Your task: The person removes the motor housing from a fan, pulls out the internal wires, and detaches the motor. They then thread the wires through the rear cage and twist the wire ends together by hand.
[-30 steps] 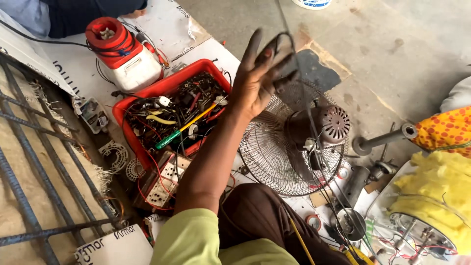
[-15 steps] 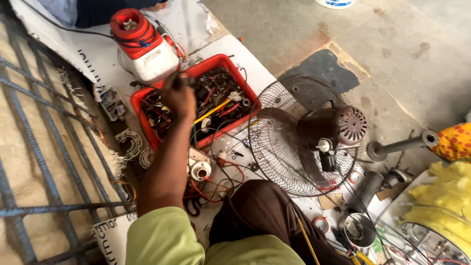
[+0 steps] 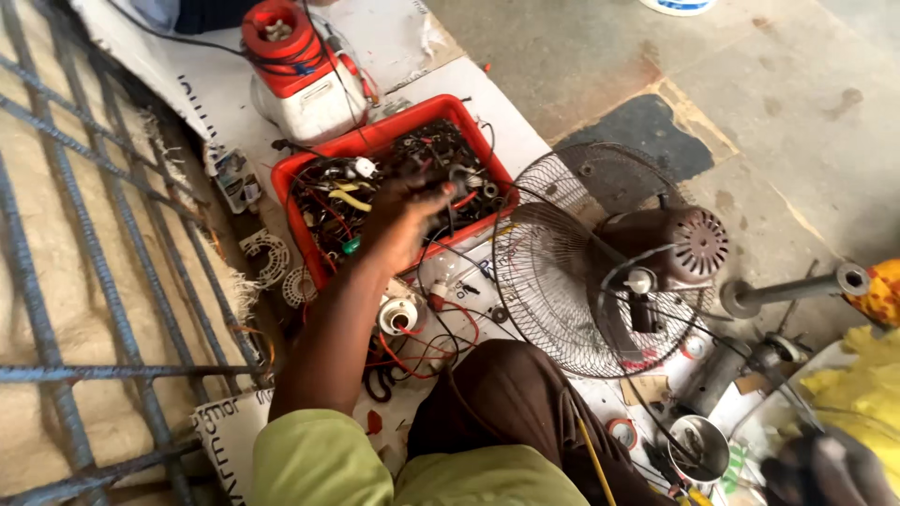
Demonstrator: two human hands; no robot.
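Note:
My left hand point(image 3: 405, 217) reaches into a red plastic tray point(image 3: 394, 133) filled with tangled wires, plugs and small electrical parts. The hand is blurred, its fingers down among the wires; whether it grips anything is unclear. My right hand point(image 3: 827, 468) shows only as a dark blur at the bottom right corner, near a small metal cup point(image 3: 698, 448). A dismantled fan lies to the right of the tray: its brown motor point(image 3: 677, 245) rests on a round wire grille point(image 3: 548, 295).
A red and white appliance point(image 3: 300, 82) stands behind the tray. A white lamp holder point(image 3: 398, 316) with red wires lies by my brown-trousered knee point(image 3: 506, 403). Steel rods point(image 3: 56, 281) form a grid at left. A metal pole point(image 3: 797, 290) and yellow cloth point(image 3: 858, 394) lie at right.
My left hand came down from the raised fan grille to the red tray and now sits among the wires. The view has shifted left and closer.

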